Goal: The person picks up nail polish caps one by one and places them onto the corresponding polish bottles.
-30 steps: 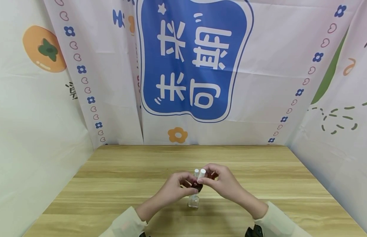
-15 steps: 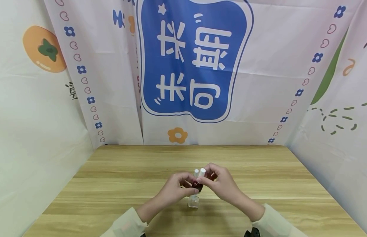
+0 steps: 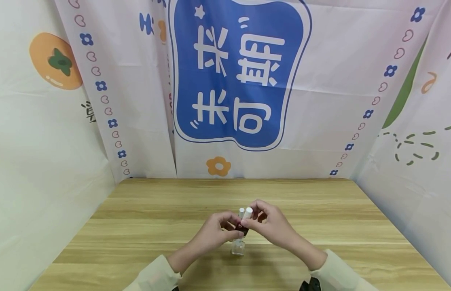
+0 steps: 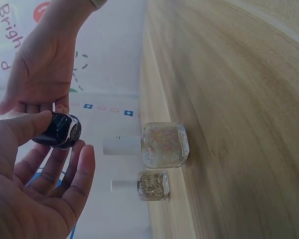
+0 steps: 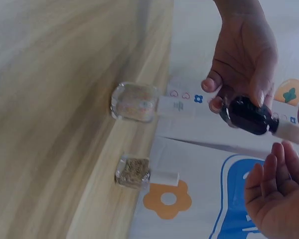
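My left hand (image 3: pixel 218 232) holds a nail polish bottle (image 5: pixel 248 115) with dark red polish, tilted, up off the table. The thumb and fingers pinch the bottle's body. My right hand (image 3: pixel 272 223) pinches the bottle's white cap (image 3: pixel 248 212). In the right wrist view a short dark neck shows between body and cap; whether the cap is loose I cannot tell. Below stand two more nail polish bottles, both upright with white caps. The nearer is clear with pale glitter (image 4: pixel 164 144), and behind it is a smaller gold glitter one (image 4: pixel 153 185).
A wood-grain table (image 3: pixel 156 210) carries the two standing bottles close beneath both hands. Printed white cloth (image 3: pixel 327 121) hangs behind the table and along its sides. Light sleeves (image 3: pixel 157 275) reach in from the front edge.
The right hand has shifted very slightly at the cap, with its wrist a touch further left. The left hand and standing bottles look the same.
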A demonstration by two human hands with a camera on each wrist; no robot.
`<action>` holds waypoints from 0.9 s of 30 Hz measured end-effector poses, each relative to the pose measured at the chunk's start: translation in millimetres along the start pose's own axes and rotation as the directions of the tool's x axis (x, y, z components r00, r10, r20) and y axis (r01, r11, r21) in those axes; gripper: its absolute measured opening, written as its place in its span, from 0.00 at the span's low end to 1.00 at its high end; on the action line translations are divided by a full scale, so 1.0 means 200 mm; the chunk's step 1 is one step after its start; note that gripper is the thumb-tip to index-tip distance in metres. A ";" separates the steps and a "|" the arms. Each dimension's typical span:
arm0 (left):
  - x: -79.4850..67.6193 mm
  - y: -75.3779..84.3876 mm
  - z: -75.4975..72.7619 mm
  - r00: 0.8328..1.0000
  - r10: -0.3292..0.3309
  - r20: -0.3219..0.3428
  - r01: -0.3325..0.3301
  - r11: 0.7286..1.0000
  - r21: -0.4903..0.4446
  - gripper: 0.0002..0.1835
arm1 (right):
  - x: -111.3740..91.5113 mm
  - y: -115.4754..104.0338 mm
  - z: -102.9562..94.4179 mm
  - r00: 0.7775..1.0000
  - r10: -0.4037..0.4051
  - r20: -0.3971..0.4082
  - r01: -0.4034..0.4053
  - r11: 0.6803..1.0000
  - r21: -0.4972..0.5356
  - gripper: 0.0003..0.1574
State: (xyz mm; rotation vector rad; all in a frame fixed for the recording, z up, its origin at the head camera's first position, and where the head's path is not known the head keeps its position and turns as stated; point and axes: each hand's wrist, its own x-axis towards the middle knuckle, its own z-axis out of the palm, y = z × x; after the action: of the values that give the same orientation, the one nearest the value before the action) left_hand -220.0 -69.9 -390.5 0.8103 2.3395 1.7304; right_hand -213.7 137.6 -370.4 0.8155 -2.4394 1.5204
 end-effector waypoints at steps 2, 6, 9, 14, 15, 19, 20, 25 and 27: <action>0.00 0.00 0.00 1.000 0.001 0.004 -0.001 1.000 -0.003 0.10 | 0.01 0.01 -0.02 0.998 -0.027 0.048 0.026 0.999 0.020 0.13; 0.00 0.00 -0.01 1.000 -0.003 0.015 0.003 1.000 -0.027 0.11 | 0.02 0.02 -0.07 0.986 -0.079 0.144 0.071 0.996 0.063 0.15; 0.00 0.00 -0.01 1.000 -0.010 0.022 0.011 0.999 -0.054 0.12 | 0.02 0.02 -0.08 0.977 -0.097 0.188 0.082 0.993 0.088 0.15; 0.00 0.01 -0.01 1.000 -0.004 0.028 0.006 0.997 -0.073 0.13 | 0.02 0.02 -0.08 0.973 -0.109 0.201 0.087 0.990 0.115 0.14; -0.01 0.01 -0.01 1.000 -0.003 0.029 0.005 0.997 -0.072 0.13 | 0.02 0.02 -0.08 0.973 -0.113 0.199 0.091 0.989 0.114 0.14; -0.01 0.01 -0.01 1.000 -0.003 0.030 0.005 0.998 -0.069 0.12 | 0.02 0.02 -0.07 0.978 -0.112 0.176 0.096 0.990 0.100 0.10; -0.01 0.02 -0.01 1.000 -0.005 0.029 0.007 0.998 -0.069 0.12 | 0.02 0.02 -0.06 0.980 -0.108 0.166 0.094 0.991 0.092 0.09; -0.01 0.03 -0.01 1.000 -0.011 0.020 0.012 0.998 -0.068 0.12 | 0.01 0.01 -0.04 0.992 -0.079 0.100 0.074 0.996 0.049 0.06; -0.02 0.04 -0.01 1.000 -0.013 0.016 0.014 0.998 -0.065 0.12 | 0.01 0.01 -0.03 0.995 -0.069 0.074 0.067 0.997 0.032 0.06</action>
State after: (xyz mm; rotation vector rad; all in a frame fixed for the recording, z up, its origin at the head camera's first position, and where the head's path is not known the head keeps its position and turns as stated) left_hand -215.4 -70.9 -384.3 0.7933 2.2605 1.7784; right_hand -217.3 143.0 -367.5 0.9680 -2.4197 1.5313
